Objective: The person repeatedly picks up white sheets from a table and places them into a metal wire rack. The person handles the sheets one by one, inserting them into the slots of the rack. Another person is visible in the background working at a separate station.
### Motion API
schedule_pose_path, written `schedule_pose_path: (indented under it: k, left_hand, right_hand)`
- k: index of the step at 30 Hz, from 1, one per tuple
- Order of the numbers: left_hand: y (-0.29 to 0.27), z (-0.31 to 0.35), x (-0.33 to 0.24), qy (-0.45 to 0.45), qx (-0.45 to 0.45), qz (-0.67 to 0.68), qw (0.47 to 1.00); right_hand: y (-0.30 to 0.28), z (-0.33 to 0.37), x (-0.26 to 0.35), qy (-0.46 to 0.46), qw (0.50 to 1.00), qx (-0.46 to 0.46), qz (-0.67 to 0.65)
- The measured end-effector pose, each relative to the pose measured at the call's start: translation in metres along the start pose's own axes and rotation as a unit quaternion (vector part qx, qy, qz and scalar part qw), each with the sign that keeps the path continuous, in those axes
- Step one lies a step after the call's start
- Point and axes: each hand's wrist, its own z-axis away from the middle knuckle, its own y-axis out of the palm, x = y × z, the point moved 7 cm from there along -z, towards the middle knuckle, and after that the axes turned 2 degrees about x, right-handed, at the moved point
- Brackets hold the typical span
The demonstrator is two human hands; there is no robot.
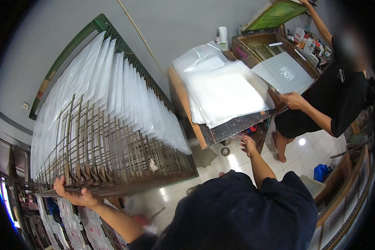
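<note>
Left hand (77,195) touches the bottom edge of the rack (127,171), grip unclear; right hand (248,146), spread, is near the table (231,132).

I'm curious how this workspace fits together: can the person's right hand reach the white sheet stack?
Probably yes: the right hand looks empty, near the stack of white sheets, with only the bench's edge visible between them.
</note>
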Motion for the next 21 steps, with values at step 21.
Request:
schedule_pose_path:
  k: [21]
  left_hand:
    - [0.003, 0.001, 0.008, -0.004, -0.07, -0.013, 0.997]
  right_hand:
    - [0.119, -0.001, 0.161, -0.213, 0.882, -0.038, -0.418]
